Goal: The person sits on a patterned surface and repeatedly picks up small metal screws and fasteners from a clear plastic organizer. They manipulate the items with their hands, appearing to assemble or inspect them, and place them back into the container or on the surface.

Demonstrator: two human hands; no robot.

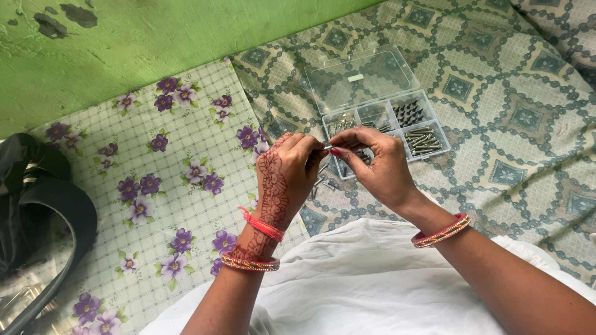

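Head view, single frame.

Left hand [287, 177], henna-patterned, centre of frame: fingers pinched shut on a small metal screw [327, 147], tip just visible betw. the two hands. Right hand [379, 164] just right of it, fingers closed on same screw from the other side; thumb w/ red nail polish touching it. Hands nearly touching at fingertips. Exact grip on screw partly hidden by fingers.

Directly behind hands, upper centre: clear plastic compartment box [397, 133], lid [360, 75] flipped open toward top of frame. Dark screws [410, 113] in upper right compartment, longer silver bolts [425, 141] in lower right one. A few loose screws [326, 183] on patterned bedsheet [515, 124] just below box, betw. the wrists.

Bangles [441, 231] on right wrist, lower right; bangles plus red thread on left wrist. Floral cloth [161, 186] at left of frame, black bag [37, 198] at far left edge. White garment [360, 279] across bottom.
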